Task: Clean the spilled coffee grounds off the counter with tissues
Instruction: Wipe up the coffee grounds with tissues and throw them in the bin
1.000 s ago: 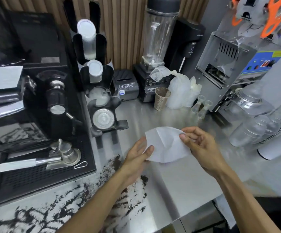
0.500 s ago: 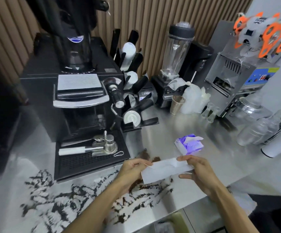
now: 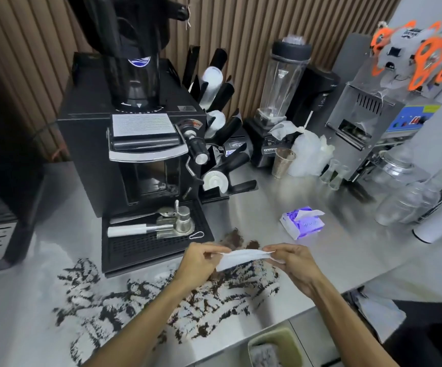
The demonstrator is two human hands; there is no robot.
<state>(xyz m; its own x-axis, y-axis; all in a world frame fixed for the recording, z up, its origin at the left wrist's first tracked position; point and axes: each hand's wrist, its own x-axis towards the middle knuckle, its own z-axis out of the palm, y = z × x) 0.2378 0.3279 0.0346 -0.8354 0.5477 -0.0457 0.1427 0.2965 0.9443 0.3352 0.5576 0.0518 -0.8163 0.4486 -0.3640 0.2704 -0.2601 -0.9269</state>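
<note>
**On the worktop (image 3: pixel 347 247), a tissue (image 3: pixel 243 256) at the ready and nothing wiped up yet**

Just in front of the coffee machine's drip tray (image 3: pixel 156 242), the person holds one white tissue, folded into a narrow strip and stretched between both hands. The left hand (image 3: pixel 201 260) pinches its left end between thumb and fingertips, and the right hand (image 3: pixel 294 263) pinches the right end the same way. From where I stand the strip looks to be held above the steel rather than pressed on it.

Below it, the coffee grounds (image 3: pixel 140 295) lie in dark streaks across the front of the worktop, from left of the drip tray to under the right hand, with a small heap just behind the tissue. I see no cleared patch among them, and the tissue looks clean. So I judge the job barely begun: a tissue is out and folded, and all the wiping and gathering is left.

The tissue pack (image 3: pixel 303 222) sits open near the right hand, with a sheet sticking up for the next pull.
</note>
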